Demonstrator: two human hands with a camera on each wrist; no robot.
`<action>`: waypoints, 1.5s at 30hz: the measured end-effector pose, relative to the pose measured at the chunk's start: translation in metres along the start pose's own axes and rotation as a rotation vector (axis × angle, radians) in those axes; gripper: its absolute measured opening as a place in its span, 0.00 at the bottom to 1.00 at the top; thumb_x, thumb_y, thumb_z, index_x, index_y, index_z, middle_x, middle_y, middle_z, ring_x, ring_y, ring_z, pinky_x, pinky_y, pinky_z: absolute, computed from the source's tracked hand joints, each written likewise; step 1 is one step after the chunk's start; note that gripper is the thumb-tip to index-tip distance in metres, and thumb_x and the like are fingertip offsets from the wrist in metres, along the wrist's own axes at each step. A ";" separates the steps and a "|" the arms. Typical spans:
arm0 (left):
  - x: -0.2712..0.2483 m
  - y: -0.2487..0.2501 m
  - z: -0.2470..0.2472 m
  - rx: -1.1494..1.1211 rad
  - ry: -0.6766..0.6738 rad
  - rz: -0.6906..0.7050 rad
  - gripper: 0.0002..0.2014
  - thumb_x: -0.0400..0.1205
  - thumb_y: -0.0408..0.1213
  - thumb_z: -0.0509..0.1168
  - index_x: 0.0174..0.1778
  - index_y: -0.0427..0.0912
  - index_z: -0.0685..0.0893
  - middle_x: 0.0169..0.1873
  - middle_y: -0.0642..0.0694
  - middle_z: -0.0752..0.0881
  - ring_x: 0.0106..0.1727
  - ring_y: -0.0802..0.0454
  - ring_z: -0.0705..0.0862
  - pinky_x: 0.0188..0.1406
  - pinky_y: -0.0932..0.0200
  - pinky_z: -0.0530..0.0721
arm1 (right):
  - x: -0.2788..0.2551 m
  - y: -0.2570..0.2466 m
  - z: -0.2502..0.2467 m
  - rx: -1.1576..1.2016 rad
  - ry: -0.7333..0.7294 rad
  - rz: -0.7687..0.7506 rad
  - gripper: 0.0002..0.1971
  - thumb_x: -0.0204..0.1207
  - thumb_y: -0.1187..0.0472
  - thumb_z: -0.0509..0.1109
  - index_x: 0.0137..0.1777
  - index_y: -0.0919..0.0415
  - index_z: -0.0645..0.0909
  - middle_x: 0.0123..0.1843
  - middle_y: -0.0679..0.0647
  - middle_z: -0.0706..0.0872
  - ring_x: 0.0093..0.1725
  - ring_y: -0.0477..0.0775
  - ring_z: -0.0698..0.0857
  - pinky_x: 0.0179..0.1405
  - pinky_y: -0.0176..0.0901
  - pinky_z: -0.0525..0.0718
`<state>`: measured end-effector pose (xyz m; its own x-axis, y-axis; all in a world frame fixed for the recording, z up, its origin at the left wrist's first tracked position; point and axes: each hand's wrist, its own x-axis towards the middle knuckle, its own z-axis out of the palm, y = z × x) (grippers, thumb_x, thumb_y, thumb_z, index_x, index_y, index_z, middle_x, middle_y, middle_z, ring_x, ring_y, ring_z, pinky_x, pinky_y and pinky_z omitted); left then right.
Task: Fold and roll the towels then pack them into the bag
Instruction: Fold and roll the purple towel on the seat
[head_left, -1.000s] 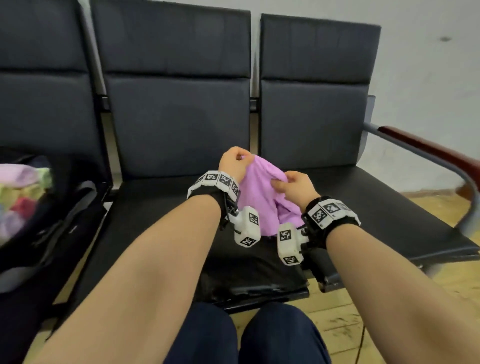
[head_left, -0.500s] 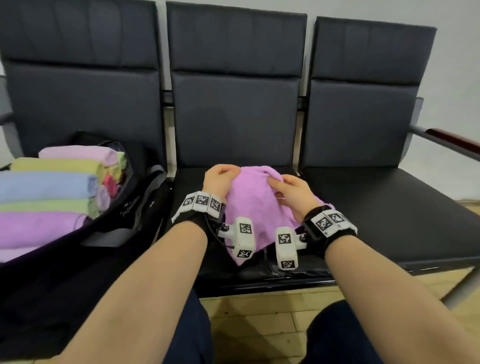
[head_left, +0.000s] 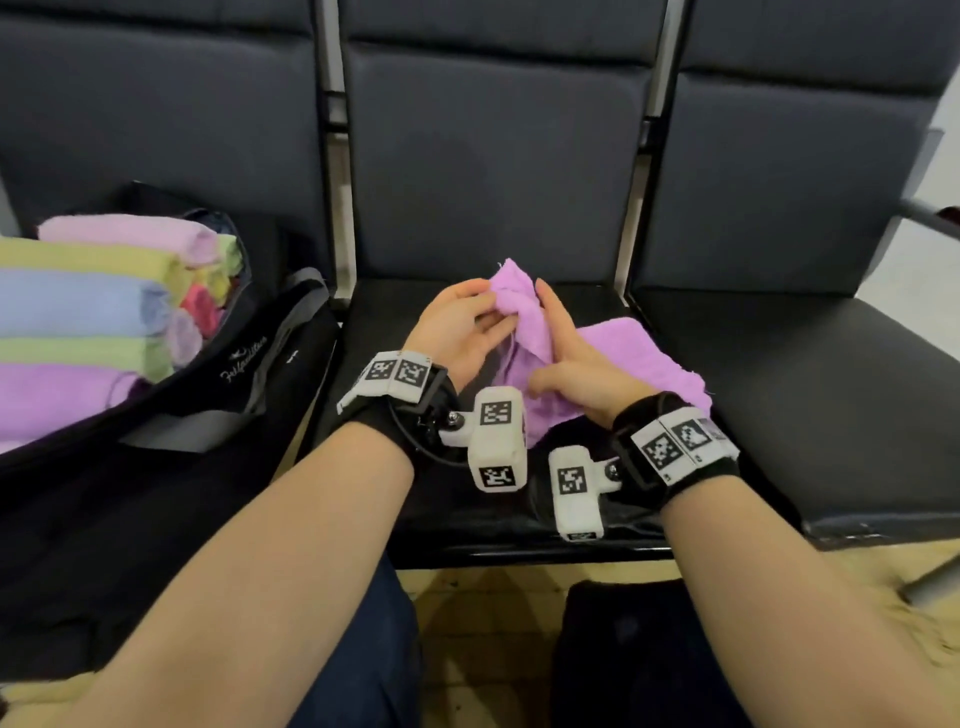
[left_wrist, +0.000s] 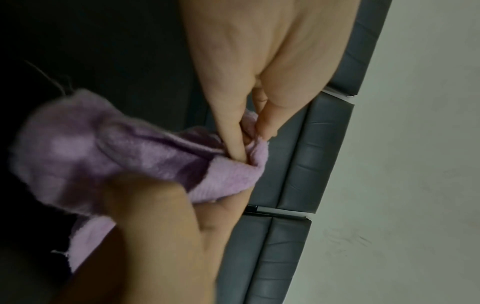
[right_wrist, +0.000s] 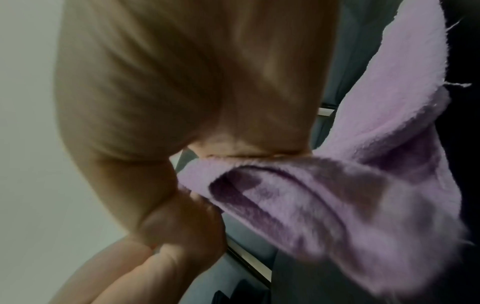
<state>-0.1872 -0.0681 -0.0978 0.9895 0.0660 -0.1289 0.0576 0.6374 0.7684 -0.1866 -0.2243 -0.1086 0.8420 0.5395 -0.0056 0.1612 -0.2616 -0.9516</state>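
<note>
A purple towel (head_left: 623, 358) lies crumpled on the middle seat (head_left: 519, 525), one end raised off it. My left hand (head_left: 462, 322) pinches that raised end between thumb and fingers, shown close in the left wrist view (left_wrist: 246, 133). My right hand (head_left: 566, 358) grips the same bunch from the right, index finger stretched up along the cloth. In the right wrist view the towel (right_wrist: 337, 195) hangs from under the right hand (right_wrist: 197, 158). The open black bag (head_left: 249, 364) stands on the left seat.
Several rolled towels (head_left: 78, 301) in pink, yellow, blue, green and purple fill the bag. A grey strap (head_left: 280, 338) hangs over its side. The right seat (head_left: 805, 405) is bare, with an armrest (head_left: 935, 218) beyond it. My knees are below the seat edge.
The head view has swung left and down, bringing the bag into sight. My hands have raised one end of the towel, and the rest has spread to the right on the seat.
</note>
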 end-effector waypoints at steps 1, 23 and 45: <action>-0.002 -0.002 0.001 -0.014 -0.001 -0.004 0.14 0.85 0.24 0.56 0.67 0.27 0.73 0.56 0.33 0.82 0.51 0.47 0.86 0.48 0.57 0.89 | -0.002 0.000 0.000 -0.107 -0.044 -0.029 0.55 0.70 0.76 0.70 0.85 0.45 0.38 0.84 0.41 0.53 0.82 0.47 0.60 0.72 0.41 0.73; -0.013 -0.010 -0.018 0.552 0.201 0.266 0.21 0.78 0.30 0.70 0.63 0.52 0.76 0.72 0.46 0.65 0.70 0.54 0.72 0.70 0.57 0.75 | -0.014 0.002 -0.047 -0.110 0.530 -0.012 0.10 0.80 0.57 0.67 0.44 0.63 0.84 0.43 0.59 0.85 0.44 0.55 0.81 0.47 0.51 0.81; -0.021 -0.009 -0.035 0.590 0.332 0.265 0.11 0.79 0.26 0.61 0.41 0.48 0.82 0.44 0.44 0.86 0.48 0.45 0.84 0.45 0.54 0.81 | -0.019 -0.003 -0.027 0.015 0.438 0.022 0.08 0.73 0.64 0.77 0.36 0.57 0.81 0.32 0.50 0.84 0.34 0.45 0.82 0.40 0.37 0.81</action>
<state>-0.2135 -0.0483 -0.1244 0.8931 0.4499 -0.0034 -0.0234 0.0540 0.9983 -0.1891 -0.2557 -0.0970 0.9845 0.1427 0.1016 0.1359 -0.2563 -0.9570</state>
